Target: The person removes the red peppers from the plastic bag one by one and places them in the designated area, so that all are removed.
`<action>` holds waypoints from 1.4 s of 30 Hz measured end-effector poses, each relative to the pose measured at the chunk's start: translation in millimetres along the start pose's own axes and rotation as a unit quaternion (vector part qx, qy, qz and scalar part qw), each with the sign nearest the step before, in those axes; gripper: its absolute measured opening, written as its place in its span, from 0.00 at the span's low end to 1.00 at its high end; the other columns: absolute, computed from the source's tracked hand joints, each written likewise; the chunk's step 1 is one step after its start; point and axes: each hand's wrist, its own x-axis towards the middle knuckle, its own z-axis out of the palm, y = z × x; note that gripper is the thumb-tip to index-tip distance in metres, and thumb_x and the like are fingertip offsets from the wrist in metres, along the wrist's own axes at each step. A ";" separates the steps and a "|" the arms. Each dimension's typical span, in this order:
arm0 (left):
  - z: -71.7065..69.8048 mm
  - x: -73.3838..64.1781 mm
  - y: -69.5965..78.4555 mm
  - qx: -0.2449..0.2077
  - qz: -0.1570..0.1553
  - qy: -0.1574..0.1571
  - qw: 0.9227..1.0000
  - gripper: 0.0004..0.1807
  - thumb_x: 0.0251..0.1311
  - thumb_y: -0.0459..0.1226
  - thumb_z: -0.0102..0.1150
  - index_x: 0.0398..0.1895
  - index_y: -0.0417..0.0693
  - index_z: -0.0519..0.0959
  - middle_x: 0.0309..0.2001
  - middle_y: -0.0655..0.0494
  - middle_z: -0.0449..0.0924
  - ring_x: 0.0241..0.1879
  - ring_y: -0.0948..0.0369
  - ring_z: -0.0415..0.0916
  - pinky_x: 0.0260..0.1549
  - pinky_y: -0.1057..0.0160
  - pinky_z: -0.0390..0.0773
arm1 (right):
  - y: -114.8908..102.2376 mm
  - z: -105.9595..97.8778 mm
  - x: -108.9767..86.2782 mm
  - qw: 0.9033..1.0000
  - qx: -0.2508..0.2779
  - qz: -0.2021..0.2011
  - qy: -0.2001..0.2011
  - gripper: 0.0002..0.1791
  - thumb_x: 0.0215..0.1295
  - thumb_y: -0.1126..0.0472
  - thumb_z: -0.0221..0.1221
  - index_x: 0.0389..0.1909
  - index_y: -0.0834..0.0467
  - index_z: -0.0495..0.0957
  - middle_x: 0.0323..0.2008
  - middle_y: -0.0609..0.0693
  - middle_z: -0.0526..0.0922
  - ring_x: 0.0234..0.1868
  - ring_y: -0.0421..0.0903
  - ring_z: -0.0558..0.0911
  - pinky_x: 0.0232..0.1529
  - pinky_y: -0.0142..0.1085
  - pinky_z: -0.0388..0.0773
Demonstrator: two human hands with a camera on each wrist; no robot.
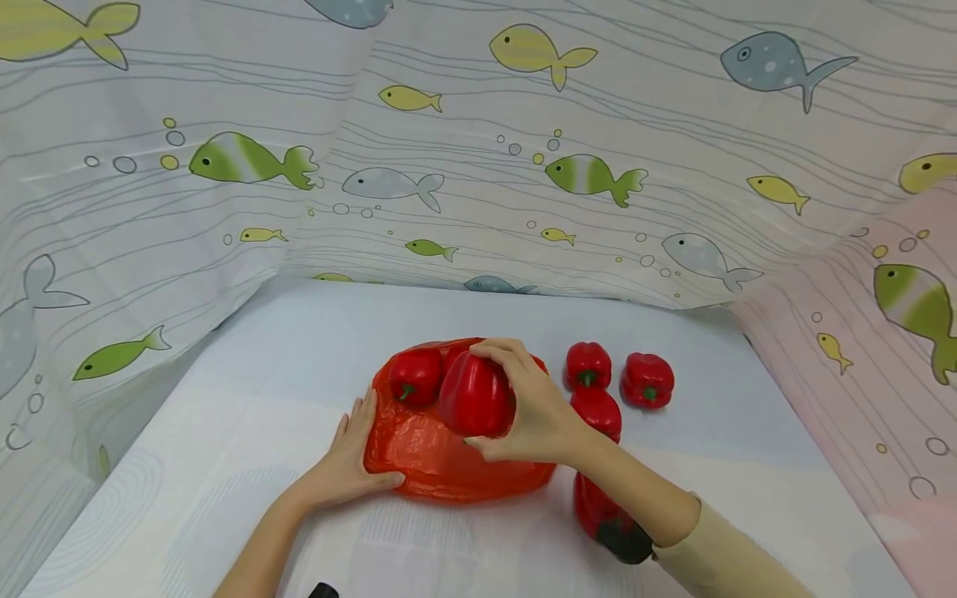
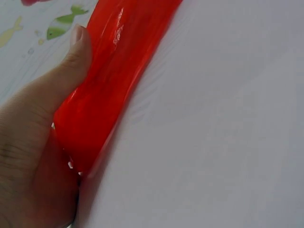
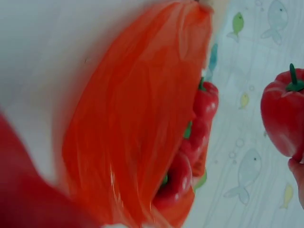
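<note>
Frankly, I worry that the glossy red pepper (image 1: 473, 395) gripped in the right hand (image 1: 532, 411) above the orange bag (image 1: 426, 447) could slip and roll away if the left hand (image 1: 348, 467), fingers stretched along the bag's left edge, lets the rim sag.

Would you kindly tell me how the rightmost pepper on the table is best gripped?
I'd grip the rightmost pepper by its rounded sides, right hand coming from above and right: another pepper sits to its left, and its short stem likely offers little hold.
</note>
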 end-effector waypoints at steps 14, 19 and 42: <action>-0.6 0.2 -1.3 0.000 0.022 0.002 1.000 0.68 0.46 0.52 0.71 0.74 0.33 0.31 0.75 0.34 0.28 0.72 0.36 0.23 0.67 0.42 0.25 | 6.7 -47.1 -22.3 0.999 -0.022 0.005 0.030 0.55 0.33 0.60 0.78 0.66 0.55 0.61 0.63 0.48 0.65 0.61 0.45 0.68 0.46 0.42 0.81; -0.6 -0.3 -2.7 0.002 0.015 0.002 1.000 0.68 0.47 0.53 0.71 0.74 0.35 0.30 0.75 0.36 0.28 0.72 0.37 0.23 0.67 0.44 0.24 | 9.4 -61.5 -34.8 0.998 -0.031 0.013 0.043 0.56 0.31 0.62 0.79 0.66 0.55 0.61 0.63 0.49 0.66 0.61 0.46 0.67 0.44 0.42 0.81; 0.5 2.3 -3.8 -0.001 0.017 0.002 1.000 0.69 0.46 0.52 0.71 0.74 0.34 0.30 0.75 0.35 0.28 0.72 0.37 0.23 0.67 0.43 0.25 | 27.0 -106.6 -88.0 0.991 -0.114 0.021 0.074 0.57 0.25 0.67 0.79 0.66 0.62 0.63 0.60 0.54 0.67 0.57 0.45 0.70 0.46 0.24 0.76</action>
